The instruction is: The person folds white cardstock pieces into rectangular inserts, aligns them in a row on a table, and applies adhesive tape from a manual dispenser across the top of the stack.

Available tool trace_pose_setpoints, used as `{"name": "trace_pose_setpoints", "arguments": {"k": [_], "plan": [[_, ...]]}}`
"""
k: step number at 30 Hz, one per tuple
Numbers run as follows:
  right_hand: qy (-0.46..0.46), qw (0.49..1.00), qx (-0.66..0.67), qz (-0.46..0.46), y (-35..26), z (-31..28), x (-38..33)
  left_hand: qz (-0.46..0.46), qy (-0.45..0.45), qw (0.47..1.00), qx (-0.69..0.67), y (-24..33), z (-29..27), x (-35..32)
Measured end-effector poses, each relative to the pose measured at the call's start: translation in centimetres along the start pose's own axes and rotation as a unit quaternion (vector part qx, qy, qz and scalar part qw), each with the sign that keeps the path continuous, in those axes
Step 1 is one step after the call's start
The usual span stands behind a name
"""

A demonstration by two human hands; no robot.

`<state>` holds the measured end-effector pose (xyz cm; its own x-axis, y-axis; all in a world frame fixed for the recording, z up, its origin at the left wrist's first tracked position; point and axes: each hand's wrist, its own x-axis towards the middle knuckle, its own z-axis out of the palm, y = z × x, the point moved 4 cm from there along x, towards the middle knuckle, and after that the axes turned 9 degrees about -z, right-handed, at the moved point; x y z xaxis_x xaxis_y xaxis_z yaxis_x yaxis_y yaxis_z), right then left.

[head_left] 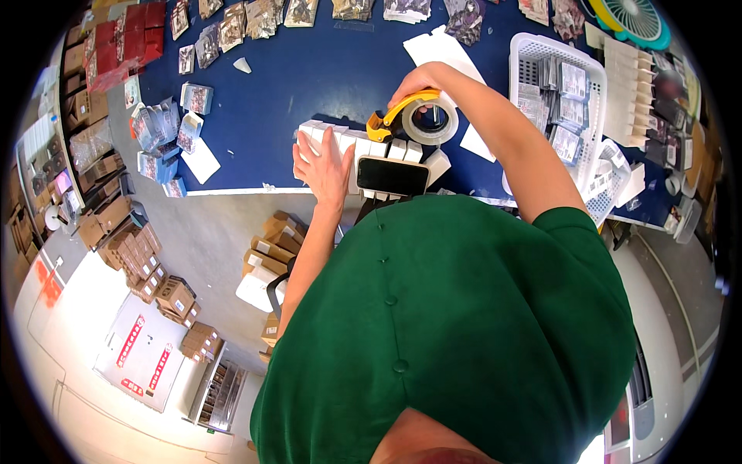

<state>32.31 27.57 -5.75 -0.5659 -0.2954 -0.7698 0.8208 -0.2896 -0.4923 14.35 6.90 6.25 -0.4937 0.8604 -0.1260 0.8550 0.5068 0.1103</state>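
My right hand is wrapped round the yellow handle of a tape dispenser carrying a wide roll of clear tape. The dispenser's head rests at or just above a row of small white boxes along the table's near edge; whether it touches them I cannot tell. At the left end of the row, my left hand lies with fingers spread on the boxes. A phone with a dark screen sits in front of the row, close to my chest. One white box stands tilted at the right end.
To the right, a white plastic basket holds packs of cards. Stacks of small card boxes stand at the table's left, and several card piles line its far side. White paper lies beyond my right hand. Cardboard cartons are on the floor.
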Motion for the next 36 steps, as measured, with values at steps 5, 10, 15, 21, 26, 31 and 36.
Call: {"name": "trace_pose_setpoints", "arguments": {"k": [5, 10, 15, 21, 26, 31, 36], "plan": [[0.065, 0.998, 0.023, -0.006, 0.1, 0.7, -1.5, 0.041, 0.052, 0.997, -0.025, -1.0, 0.7, 0.4], [0.046, 0.997, 0.047, -0.035, 0.8, 0.8, -1.2, 0.037, 0.08, 0.996, -0.036, -1.3, 2.0, 0.2], [0.046, 0.997, 0.047, -0.037, 1.3, 0.7, -0.8, -0.006, 0.042, 0.999, 0.002, -1.1, 2.4, -0.2], [0.023, 0.998, 0.044, -0.045, 1.2, 0.8, -0.9, -0.06, -0.016, 0.998, -0.026, -1.1, 3.4, -0.5], [0.022, 0.998, 0.051, -0.04, 1.4, 1.0, -1.0, -0.091, -0.076, 0.993, -0.013, 0.4, 2.8, -0.7], [0.04, 0.998, 0.036, -0.023, 1.0, 1.1, -1.4, -0.062, -0.065, 0.996, 0.0, 1.1, 3.1, -1.4], [0.068, 0.997, 0.018, -0.039, 0.6, 1.4, -2.2, -0.05, -0.044, 0.998, 0.008, 0.8, 3.5, -1.4]]}}
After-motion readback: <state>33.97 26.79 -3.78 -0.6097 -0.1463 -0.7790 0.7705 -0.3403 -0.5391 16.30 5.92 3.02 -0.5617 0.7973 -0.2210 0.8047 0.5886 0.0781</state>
